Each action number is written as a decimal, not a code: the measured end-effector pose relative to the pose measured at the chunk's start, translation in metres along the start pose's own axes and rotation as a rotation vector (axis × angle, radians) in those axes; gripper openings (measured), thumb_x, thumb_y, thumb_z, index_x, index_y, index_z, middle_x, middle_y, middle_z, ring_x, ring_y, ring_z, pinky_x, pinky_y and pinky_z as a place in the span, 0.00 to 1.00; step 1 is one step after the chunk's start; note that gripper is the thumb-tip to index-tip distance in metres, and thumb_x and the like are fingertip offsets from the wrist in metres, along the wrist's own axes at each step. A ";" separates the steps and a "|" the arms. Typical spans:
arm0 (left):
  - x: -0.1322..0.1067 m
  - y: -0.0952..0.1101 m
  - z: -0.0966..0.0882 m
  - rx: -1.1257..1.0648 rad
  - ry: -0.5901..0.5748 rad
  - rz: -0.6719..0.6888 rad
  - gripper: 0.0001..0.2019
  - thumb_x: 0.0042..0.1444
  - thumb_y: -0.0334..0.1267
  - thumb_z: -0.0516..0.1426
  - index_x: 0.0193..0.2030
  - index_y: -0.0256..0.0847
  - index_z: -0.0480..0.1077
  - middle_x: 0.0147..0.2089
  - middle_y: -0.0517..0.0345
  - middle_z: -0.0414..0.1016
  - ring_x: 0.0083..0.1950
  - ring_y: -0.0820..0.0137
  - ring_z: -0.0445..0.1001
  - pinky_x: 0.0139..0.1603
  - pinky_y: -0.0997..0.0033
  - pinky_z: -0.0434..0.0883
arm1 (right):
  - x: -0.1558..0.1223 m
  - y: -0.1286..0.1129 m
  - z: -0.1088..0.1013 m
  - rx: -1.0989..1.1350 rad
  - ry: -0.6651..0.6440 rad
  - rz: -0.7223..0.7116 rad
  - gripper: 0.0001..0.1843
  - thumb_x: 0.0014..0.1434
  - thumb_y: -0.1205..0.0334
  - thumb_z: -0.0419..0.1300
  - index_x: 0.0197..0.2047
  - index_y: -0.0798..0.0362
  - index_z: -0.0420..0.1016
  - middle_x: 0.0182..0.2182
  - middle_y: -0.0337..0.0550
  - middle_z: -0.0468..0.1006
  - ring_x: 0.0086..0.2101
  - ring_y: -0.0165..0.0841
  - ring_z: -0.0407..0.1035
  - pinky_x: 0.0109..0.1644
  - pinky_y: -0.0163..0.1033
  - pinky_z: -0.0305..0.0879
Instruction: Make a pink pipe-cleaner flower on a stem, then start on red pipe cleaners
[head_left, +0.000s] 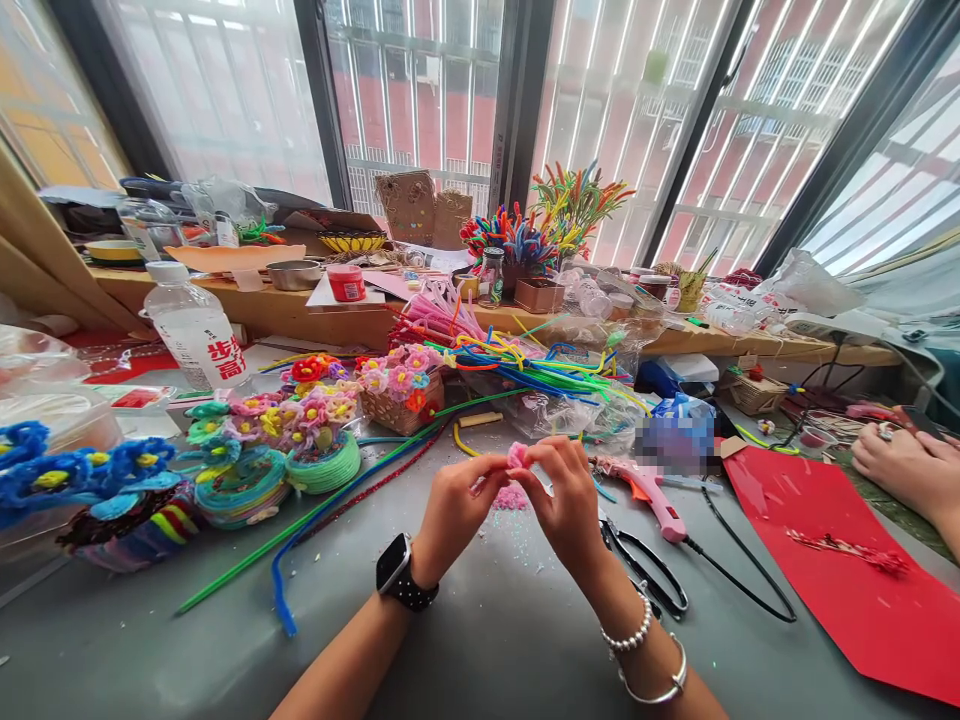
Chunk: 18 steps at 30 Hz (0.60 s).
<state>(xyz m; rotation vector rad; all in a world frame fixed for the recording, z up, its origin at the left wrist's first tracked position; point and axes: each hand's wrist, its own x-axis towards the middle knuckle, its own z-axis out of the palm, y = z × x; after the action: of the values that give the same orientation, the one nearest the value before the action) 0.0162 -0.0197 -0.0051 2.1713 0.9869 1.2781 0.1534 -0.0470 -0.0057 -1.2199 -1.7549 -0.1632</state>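
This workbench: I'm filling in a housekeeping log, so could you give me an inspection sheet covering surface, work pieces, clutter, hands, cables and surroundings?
Surface: grey tabletop, small bits scattered.
Work pieces: pink fuzzy piece held above the table; pink bits lie below.
Clutter: heaped fuzzy stems, blue fuzzy flowers, plastic bottle, red sheet.
Hands: left hand and right hand pinch the pink piece; another person's hand far right.
Cables: black cord runs from the pink glue gun; damage: nothing seen.
Surroundings: crowded wooden ledge, windows behind.
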 end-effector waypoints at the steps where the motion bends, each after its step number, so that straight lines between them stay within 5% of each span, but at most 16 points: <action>1: 0.001 0.000 -0.001 -0.038 0.045 0.003 0.07 0.52 0.36 0.52 0.32 0.39 0.70 0.31 0.57 0.75 0.32 0.73 0.72 0.34 0.76 0.67 | 0.001 -0.001 -0.002 0.067 0.023 0.062 0.07 0.55 0.57 0.52 0.33 0.51 0.65 0.31 0.42 0.67 0.33 0.34 0.59 0.36 0.39 0.58; 5: 0.005 0.001 -0.007 -0.161 0.128 0.013 0.06 0.49 0.36 0.55 0.32 0.39 0.72 0.34 0.55 0.72 0.37 0.71 0.69 0.39 0.73 0.66 | 0.005 -0.004 -0.008 0.333 0.057 0.277 0.11 0.57 0.54 0.48 0.33 0.53 0.63 0.28 0.40 0.65 0.26 0.29 0.58 0.28 0.34 0.57; 10: 0.006 -0.004 -0.008 -0.107 0.180 0.026 0.06 0.47 0.38 0.57 0.29 0.41 0.73 0.31 0.56 0.64 0.35 0.71 0.66 0.36 0.71 0.66 | 0.006 -0.007 -0.006 0.513 -0.121 0.333 0.13 0.57 0.54 0.47 0.29 0.54 0.63 0.21 0.35 0.63 0.21 0.25 0.57 0.22 0.31 0.54; 13: 0.005 -0.004 -0.007 -0.045 0.158 0.068 0.06 0.47 0.37 0.56 0.31 0.42 0.73 0.29 0.58 0.62 0.34 0.72 0.64 0.35 0.71 0.65 | 0.003 -0.009 -0.004 0.430 -0.142 0.319 0.11 0.56 0.57 0.50 0.28 0.54 0.63 0.20 0.34 0.62 0.19 0.24 0.55 0.21 0.30 0.54; 18: 0.001 0.006 -0.006 -0.105 0.005 0.071 0.12 0.51 0.35 0.52 0.44 0.41 0.67 0.34 0.56 0.65 0.29 0.76 0.64 0.27 0.77 0.65 | 0.000 -0.004 -0.003 0.134 0.014 0.145 0.06 0.56 0.62 0.49 0.28 0.53 0.62 0.24 0.38 0.64 0.24 0.28 0.58 0.28 0.33 0.57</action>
<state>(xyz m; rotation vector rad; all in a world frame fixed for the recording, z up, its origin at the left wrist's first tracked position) 0.0137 -0.0230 0.0026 2.1408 0.8316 1.3378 0.1523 -0.0503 -0.0023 -1.2393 -1.6314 0.0301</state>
